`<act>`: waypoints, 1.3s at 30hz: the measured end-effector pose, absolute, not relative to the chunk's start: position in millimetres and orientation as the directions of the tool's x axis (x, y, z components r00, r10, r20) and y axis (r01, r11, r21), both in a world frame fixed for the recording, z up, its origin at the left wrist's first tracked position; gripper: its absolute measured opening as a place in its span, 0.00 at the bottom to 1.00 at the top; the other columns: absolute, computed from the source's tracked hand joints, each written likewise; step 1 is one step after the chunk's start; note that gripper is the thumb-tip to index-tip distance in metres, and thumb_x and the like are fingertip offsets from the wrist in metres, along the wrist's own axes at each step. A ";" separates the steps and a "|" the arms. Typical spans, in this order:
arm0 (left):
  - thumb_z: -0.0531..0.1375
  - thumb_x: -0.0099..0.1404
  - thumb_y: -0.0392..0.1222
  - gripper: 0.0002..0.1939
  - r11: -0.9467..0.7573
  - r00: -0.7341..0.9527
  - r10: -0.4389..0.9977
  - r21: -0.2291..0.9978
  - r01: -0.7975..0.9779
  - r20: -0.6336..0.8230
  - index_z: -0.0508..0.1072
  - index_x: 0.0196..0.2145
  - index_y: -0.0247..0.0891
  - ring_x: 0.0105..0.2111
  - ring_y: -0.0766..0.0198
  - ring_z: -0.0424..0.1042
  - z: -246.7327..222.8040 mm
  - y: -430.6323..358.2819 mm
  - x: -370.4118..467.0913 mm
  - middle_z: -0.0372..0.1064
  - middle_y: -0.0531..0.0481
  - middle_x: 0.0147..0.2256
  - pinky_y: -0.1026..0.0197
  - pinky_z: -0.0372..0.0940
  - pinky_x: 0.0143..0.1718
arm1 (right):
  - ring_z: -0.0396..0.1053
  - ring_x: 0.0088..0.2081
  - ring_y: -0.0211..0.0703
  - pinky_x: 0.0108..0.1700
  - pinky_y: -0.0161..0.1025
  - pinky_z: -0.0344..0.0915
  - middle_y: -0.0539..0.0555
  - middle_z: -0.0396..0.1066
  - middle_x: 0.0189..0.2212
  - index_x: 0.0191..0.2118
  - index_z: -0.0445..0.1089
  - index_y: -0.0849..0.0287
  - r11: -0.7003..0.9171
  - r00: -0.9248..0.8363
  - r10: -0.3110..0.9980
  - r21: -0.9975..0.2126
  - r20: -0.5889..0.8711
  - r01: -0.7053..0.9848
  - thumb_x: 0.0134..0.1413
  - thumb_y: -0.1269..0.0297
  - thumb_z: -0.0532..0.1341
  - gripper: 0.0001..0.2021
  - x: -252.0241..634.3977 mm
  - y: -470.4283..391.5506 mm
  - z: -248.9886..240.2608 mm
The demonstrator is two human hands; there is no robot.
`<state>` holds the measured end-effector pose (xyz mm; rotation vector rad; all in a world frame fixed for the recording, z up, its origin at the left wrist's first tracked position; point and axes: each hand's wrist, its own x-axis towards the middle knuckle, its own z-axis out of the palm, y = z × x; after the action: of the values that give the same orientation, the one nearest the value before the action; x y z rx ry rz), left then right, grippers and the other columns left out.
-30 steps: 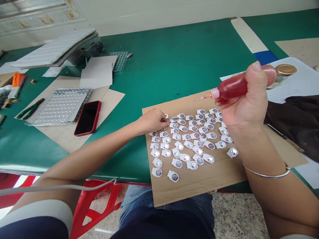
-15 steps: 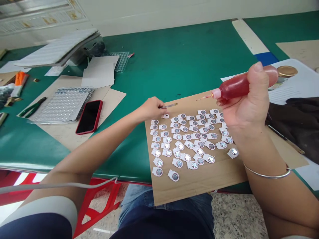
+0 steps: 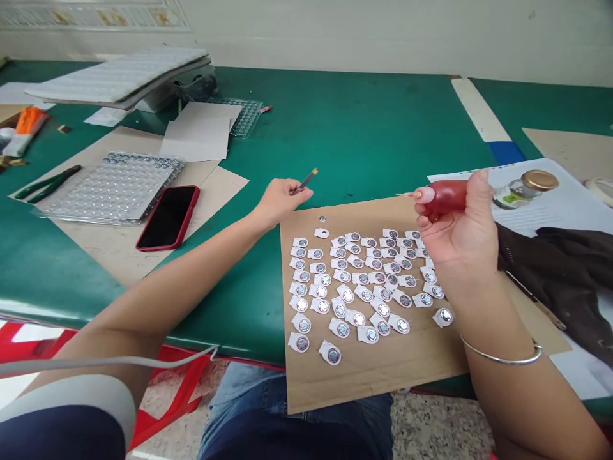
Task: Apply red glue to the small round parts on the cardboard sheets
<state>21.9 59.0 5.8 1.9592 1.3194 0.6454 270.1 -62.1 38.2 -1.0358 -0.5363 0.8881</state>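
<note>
My left hand [image 3: 281, 199] is closed on a thin dark stick [image 3: 309, 178] with a yellowish tip, which slants upward just past the cardboard's far left corner. In my right hand [image 3: 462, 233] lies a red squeeze bottle [image 3: 447, 195]; its pink nozzle and fine needle point left over the cardboard's far edge. Below both hands, the brown cardboard sheet [image 3: 335, 390] carries rows of white paper tabs with round silver pieces. One white tab [image 3: 321, 234] near the far left has a dark hole and no silver piece on it. A small silver disc [image 3: 322, 218] lies just beyond that tab.
On the left are a red-cased phone [image 3: 168, 217], a clear blister tray [image 3: 115, 191] and green-handled pliers [image 3: 48, 185]. A glass jar [image 3: 524, 188] with a gold lid stands on paper at the right, near dark cloth [image 3: 565, 268]. A white cable [image 3: 119, 364] crosses my left arm.
My left hand has lifted away from the bare tab, and the stick now tips upward. The silver disc beyond the tab has come into view. My right hand, with the bottle, sits lower in view.
</note>
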 end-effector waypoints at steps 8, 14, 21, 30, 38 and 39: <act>0.54 0.59 0.51 0.15 -0.305 0.342 0.935 0.709 0.636 0.096 0.70 0.27 0.35 0.22 0.70 0.56 -16.9 50.7 -22.2 0.61 0.54 0.20 0.66 0.49 0.23 | 0.70 0.31 0.34 0.31 0.33 0.68 0.54 0.70 0.36 0.36 0.66 0.60 0.193 0.660 0.746 -0.920 -0.088 -0.341 0.48 0.49 0.58 0.18 297.2 -41.9 11.0; 0.53 0.60 0.50 0.14 -0.365 0.394 0.913 0.651 0.666 0.108 0.73 0.29 0.38 0.21 0.68 0.60 -24.6 45.2 -22.2 0.65 0.53 0.21 0.65 0.49 0.22 | 0.71 0.38 0.38 0.40 0.38 0.71 0.56 0.70 0.38 0.37 0.63 0.60 0.166 0.592 0.800 -0.911 -0.099 -0.378 0.45 0.58 0.61 0.14 298.5 -24.0 1.1; 0.51 0.61 0.51 0.15 -0.421 0.474 0.877 0.603 0.678 0.080 0.73 0.32 0.41 0.23 0.64 0.63 -26.5 42.5 -27.6 0.68 0.52 0.23 0.64 0.49 0.22 | 0.69 0.33 0.33 0.34 0.33 0.70 0.51 0.69 0.34 0.35 0.64 0.57 0.128 0.615 0.788 -0.967 -0.037 -0.222 0.47 0.52 0.58 0.15 291.8 6.3 -6.1; 0.51 0.61 0.48 0.13 -0.478 0.532 0.846 0.496 0.725 0.036 0.74 0.36 0.43 0.24 0.62 0.64 -25.2 43.9 -27.4 0.70 0.51 0.25 0.63 0.46 0.22 | 0.66 0.30 0.37 0.33 0.39 0.68 0.51 0.64 0.29 0.31 0.57 0.57 -0.116 0.844 0.499 -0.950 0.198 0.291 0.42 0.45 0.54 0.19 368.2 -49.5 -0.3; 0.52 0.61 0.48 0.12 -0.447 0.502 0.865 0.479 0.756 0.015 0.73 0.38 0.46 0.24 0.64 0.63 -22.9 42.5 -26.5 0.69 0.55 0.23 0.65 0.47 0.22 | 0.60 0.44 0.51 0.52 0.53 0.54 0.57 0.62 0.38 0.29 0.60 0.57 -0.585 0.767 0.473 -0.496 0.433 0.642 0.34 0.61 0.62 0.13 392.8 -123.9 -7.4; 0.52 0.62 0.48 0.12 -0.449 0.502 0.865 0.473 0.758 0.018 0.73 0.38 0.46 0.24 0.64 0.62 -23.3 42.8 -26.9 0.69 0.55 0.23 0.65 0.47 0.22 | 0.61 0.43 0.51 0.51 0.53 0.54 0.57 0.62 0.37 0.28 0.61 0.58 -0.613 0.756 0.501 -0.444 0.421 0.654 0.34 0.62 0.63 0.12 393.0 -126.2 -7.7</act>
<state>-26.9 42.8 -23.3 2.3431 1.3428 0.3595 393.0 -126.2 -7.7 -2.3629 -0.8639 -0.3410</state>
